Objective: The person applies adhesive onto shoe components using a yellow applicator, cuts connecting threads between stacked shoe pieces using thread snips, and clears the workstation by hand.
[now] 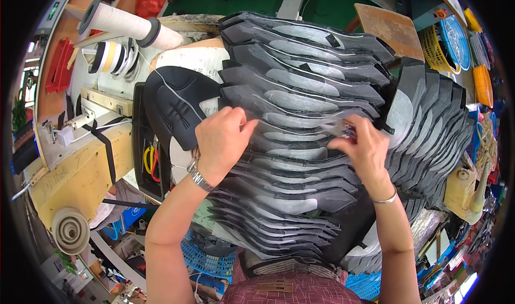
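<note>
My left hand (222,140) is closed in a pinch above the left ends of overlapping black fabric pieces (247,97). A thin white cord (179,97) runs down from the spool side over a black padded piece (174,103) to this hand; the fingertips hide the grip. My right hand (367,148) is curled round a small metallic tool, blurred by motion, that looks like thread snips (338,127). It is over the right part of the same row. Each piece bears a pale grey oval patch (300,120), and white cord lies along several of them.
A large spool of white cord (115,22) and smaller tape rolls (110,57) are at the upper left. Yellow-handled and red-handled scissors (150,162) lie in a black tray by my left arm. More stacked pieces (429,121) lie right; a wooden stool (389,30) stands beyond.
</note>
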The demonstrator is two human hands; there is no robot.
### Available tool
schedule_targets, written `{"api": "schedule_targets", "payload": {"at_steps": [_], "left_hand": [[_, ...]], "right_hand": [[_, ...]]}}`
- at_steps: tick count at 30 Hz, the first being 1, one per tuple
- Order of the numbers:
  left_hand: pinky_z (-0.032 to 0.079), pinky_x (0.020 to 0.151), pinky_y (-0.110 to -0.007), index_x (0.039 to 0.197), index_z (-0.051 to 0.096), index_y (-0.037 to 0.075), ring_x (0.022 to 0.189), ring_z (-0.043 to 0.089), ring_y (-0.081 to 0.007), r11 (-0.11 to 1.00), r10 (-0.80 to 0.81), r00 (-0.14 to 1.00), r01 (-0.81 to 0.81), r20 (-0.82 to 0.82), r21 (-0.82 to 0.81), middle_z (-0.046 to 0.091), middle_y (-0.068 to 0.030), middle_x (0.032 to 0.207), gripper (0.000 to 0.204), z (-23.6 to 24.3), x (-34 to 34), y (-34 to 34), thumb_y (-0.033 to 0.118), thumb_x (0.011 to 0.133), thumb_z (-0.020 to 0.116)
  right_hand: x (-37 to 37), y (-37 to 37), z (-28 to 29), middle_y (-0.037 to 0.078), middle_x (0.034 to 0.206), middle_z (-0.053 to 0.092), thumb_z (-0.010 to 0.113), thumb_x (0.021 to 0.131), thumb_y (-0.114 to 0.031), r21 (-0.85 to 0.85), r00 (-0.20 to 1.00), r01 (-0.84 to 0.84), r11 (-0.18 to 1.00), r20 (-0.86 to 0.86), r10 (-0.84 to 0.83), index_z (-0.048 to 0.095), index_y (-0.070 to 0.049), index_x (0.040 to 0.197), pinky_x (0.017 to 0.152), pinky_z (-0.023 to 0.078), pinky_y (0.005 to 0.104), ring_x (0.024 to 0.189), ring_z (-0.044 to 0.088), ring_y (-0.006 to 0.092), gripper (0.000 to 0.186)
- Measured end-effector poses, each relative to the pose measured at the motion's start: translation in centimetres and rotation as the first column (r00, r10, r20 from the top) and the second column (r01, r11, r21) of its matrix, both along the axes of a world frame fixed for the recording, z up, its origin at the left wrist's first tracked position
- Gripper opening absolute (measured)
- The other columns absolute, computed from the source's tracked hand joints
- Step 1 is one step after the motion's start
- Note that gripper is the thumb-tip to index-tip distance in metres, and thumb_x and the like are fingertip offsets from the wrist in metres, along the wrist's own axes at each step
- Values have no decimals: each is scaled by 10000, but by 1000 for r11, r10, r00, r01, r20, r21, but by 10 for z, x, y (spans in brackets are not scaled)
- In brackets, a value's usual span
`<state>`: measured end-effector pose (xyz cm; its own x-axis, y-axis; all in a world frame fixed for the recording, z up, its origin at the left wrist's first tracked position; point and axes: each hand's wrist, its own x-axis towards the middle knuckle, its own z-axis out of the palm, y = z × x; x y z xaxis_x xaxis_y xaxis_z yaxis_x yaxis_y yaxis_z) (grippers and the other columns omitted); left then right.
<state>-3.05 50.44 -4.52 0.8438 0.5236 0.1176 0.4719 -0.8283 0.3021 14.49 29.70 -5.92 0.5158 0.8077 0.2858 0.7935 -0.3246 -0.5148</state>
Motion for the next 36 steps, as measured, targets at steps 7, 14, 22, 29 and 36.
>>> {"api": "schedule_targets", "payload": {"at_steps": [7, 14, 22, 29, 36], "left_hand": [[413, 510, -263, 715, 605, 21, 517, 516, -146, 931, 120, 978, -171, -171, -322, 543, -45, 599, 199, 17, -1, 11, 198, 743, 694], [453, 583, -232, 794, 626, -24, 625, 581, -101, 879, 137, 991, -126, -9, -461, 596, -53, 711, 101, 17, -15, 18, 70, 762, 646], [437, 755, -285, 788, 642, 19, 753, 596, -153, 785, 49, 991, 41, 127, -618, 605, -49, 742, 99, 42, -19, 6, 91, 742, 693], [277, 971, -517, 895, 644, 104, 875, 573, -209, 943, -297, 952, 280, 70, 182, 601, -1, 747, 337, 53, -29, 22, 270, 631, 768], [407, 556, -237, 858, 651, 52, 585, 514, -89, 373, 112, 984, -171, -139, -912, 579, -10, 638, 109, 32, -43, -27, 77, 760, 692]], "right_hand": [[-28, 55, -4, 38, 687, 480, 719, 691, -264, 28, 950, -295, 955, 113, 290, 563, -89, 852, 503, 417, 314, 552, 527, 202, 285], [-41, 88, -9, 19, 645, 442, 680, 728, -246, 25, 899, -348, 937, 293, 326, 525, -115, 720, 487, 390, 298, 518, 495, 172, 203], [-63, 75, 19, 15, 622, 510, 734, 749, -270, -14, 497, -36, 999, -868, 6, 600, -16, 861, 524, 411, 253, 549, 471, 91, 308], [-68, 9, 30, 72, 674, 490, 701, 732, -58, 43, 714, 16, 999, -700, 19, 588, -2, 772, 537, 375, 280, 582, 460, 170, 132], [-38, -28, 8, 114, 730, 576, 661, 706, 5, -58, 892, 204, 977, -400, -210, 627, 11, 819, 564, 442, 308, 617, 566, 248, 118]]}}
